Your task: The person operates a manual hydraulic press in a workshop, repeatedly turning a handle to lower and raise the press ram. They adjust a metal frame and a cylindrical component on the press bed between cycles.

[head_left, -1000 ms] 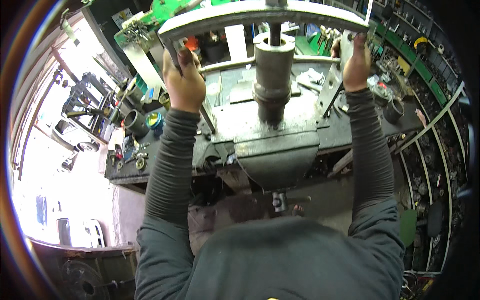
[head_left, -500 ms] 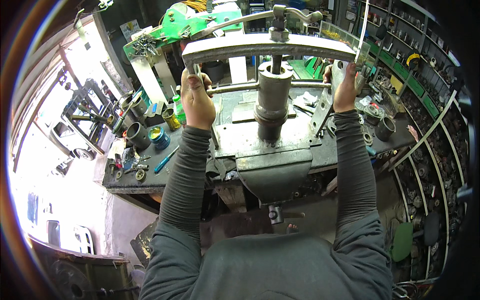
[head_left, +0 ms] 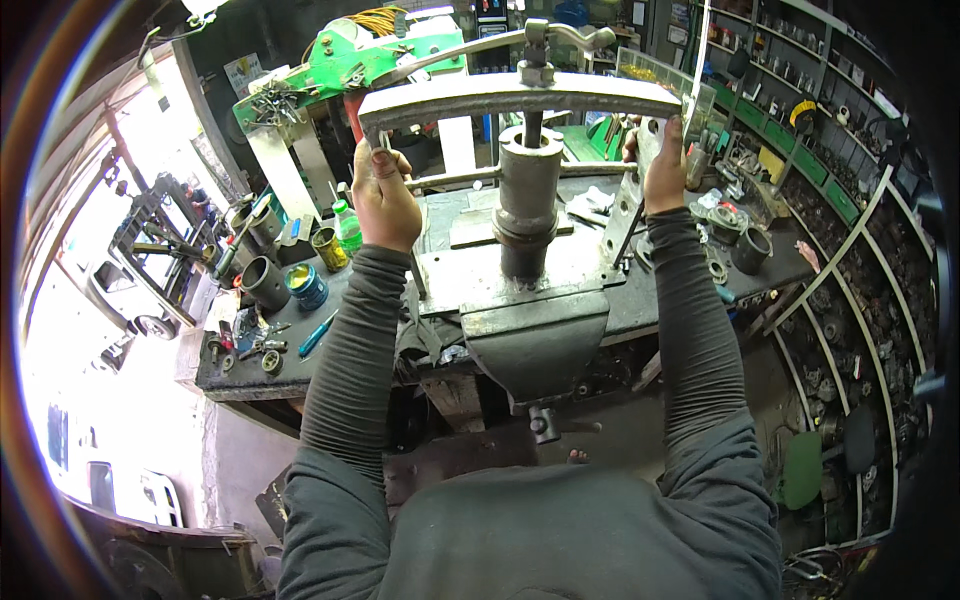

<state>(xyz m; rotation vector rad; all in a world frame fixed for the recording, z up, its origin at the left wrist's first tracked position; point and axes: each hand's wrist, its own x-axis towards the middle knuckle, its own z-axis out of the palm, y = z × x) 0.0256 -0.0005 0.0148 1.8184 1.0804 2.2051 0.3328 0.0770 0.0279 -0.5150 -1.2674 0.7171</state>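
Both hands grip the metal puller frame: the left hand is wrapped around its left leg, the right hand around its right leg, steadying the crossbar squarely over the steel cylinder, which stands mid-surface above the vise.

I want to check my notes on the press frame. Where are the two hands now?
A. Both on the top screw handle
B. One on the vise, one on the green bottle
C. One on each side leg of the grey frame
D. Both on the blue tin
C: the left hand grips the left leg and the right hand the right leg of the grey frame, which stands over the steel cylinder.
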